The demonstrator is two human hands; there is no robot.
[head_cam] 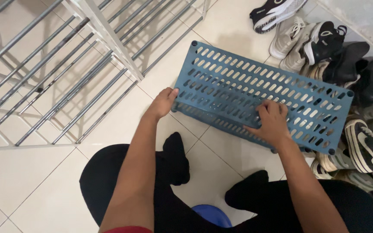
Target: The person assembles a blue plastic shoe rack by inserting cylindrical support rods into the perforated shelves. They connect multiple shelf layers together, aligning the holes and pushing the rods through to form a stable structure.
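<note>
Left hand [164, 102] grip is clamped on the blue slotted shelf panel's [238, 82] left edge; right hand [273, 123] grips its near edge, fingers curled. Shoes [346, 64] crowd the right; bare floor tiles [31, 181] lie lower left.

Left hand [164, 102] curled, gripping; right hand [273, 123] flat, fingers [265, 108] bent.

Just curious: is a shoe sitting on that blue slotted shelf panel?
No, the blue slotted shelf panel carries only the two hands; the shoes lie on the floor beside it.
</note>
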